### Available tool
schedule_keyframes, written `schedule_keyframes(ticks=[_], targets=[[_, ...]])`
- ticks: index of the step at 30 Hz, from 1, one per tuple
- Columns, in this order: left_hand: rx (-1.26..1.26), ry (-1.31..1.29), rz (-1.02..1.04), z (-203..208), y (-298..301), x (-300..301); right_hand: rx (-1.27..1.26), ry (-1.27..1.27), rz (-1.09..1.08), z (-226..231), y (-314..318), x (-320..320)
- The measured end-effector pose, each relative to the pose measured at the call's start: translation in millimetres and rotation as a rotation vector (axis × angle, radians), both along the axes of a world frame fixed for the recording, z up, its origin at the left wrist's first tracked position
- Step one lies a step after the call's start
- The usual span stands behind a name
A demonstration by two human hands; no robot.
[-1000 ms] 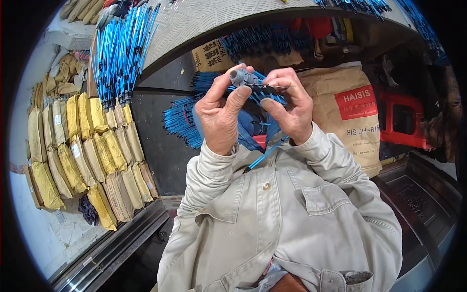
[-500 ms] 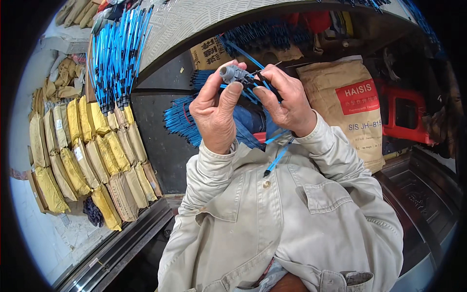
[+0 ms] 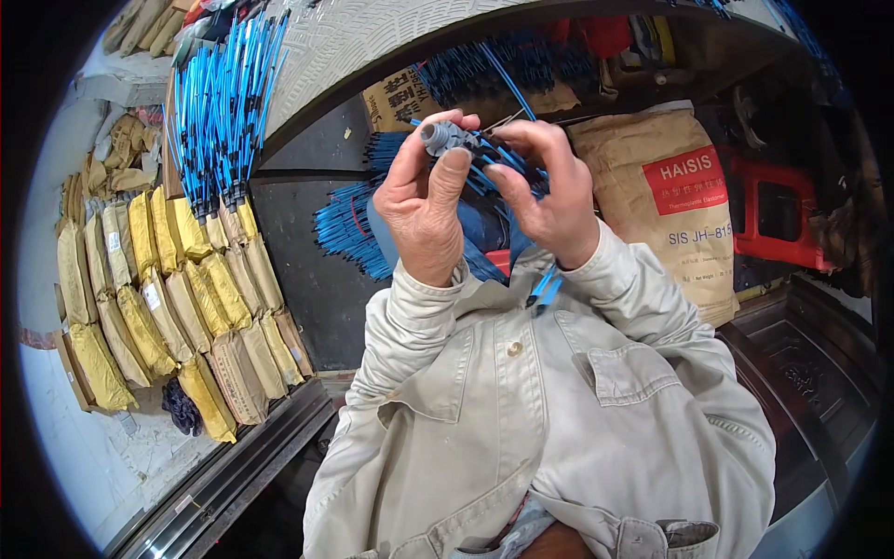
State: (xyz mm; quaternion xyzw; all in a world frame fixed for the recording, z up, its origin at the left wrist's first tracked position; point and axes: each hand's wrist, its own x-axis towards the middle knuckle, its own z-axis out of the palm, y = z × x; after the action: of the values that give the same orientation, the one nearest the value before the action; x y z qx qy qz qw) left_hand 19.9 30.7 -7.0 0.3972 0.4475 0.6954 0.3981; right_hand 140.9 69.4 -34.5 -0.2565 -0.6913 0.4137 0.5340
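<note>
My left hand [image 3: 424, 200] pinches a grey threaded plastic fitting [image 3: 445, 138] between thumb and fingers, its round open end facing up and left. From its other side several thin blue sticks with black ends [image 3: 484, 172] fan out toward my right hand. Loosely curled around these sticks is my right hand [image 3: 559, 191], thumb and forefinger on either side of them. Its fingertips are partly hidden. One longer blue stick [image 3: 507, 82] points up and away past the right fingers. Close to my jacket, below the right wrist, show the ends of two blue sticks [image 3: 545, 291].
Bundled blue sticks [image 3: 349, 228] lie on the dark surface left of my lap; another bundle [image 3: 223, 112] stands farther left. Yellow and brown packets [image 3: 177, 307] fill the left side. A brown paper sack [image 3: 652, 205] and a red plastic frame [image 3: 778, 214] are at right. A table edge [image 3: 372, 70] curves ahead.
My right thumb and forefinger have spread farther apart around the sticks. The long blue stick now points more steeply away, and the stick ends at my jacket have shifted up and right.
</note>
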Motion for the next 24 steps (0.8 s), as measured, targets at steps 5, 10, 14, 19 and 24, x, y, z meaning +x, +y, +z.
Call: schedule_keyframes(ticks=[5, 10, 14, 19, 24], targets=[[0.017, 0.002, 0.043, 0.0, 2.8, 2.3, 0.264, -0.035, -0.197, -12.3, -7.6, -0.8], [0.009, -0.053, 0.054, -2.7, 1.8, -2.0, 0.111, 0.048, -0.076, -14.2, -6.2, -0.7], [0.021, -0.039, 0.055, -0.8, 2.6, 0.7, -0.129, 0.212, 0.072, -16.3, 6.3, 3.1], [0.024, -0.026, 0.056, -0.9, 2.4, 4.1, 0.006, 0.156, 0.099, -13.7, 9.2, 8.2], [0.014, -0.055, 0.067, 0.4, 3.9, 7.0, -0.006, 0.185, 0.127, -13.2, 8.1, 9.5]])
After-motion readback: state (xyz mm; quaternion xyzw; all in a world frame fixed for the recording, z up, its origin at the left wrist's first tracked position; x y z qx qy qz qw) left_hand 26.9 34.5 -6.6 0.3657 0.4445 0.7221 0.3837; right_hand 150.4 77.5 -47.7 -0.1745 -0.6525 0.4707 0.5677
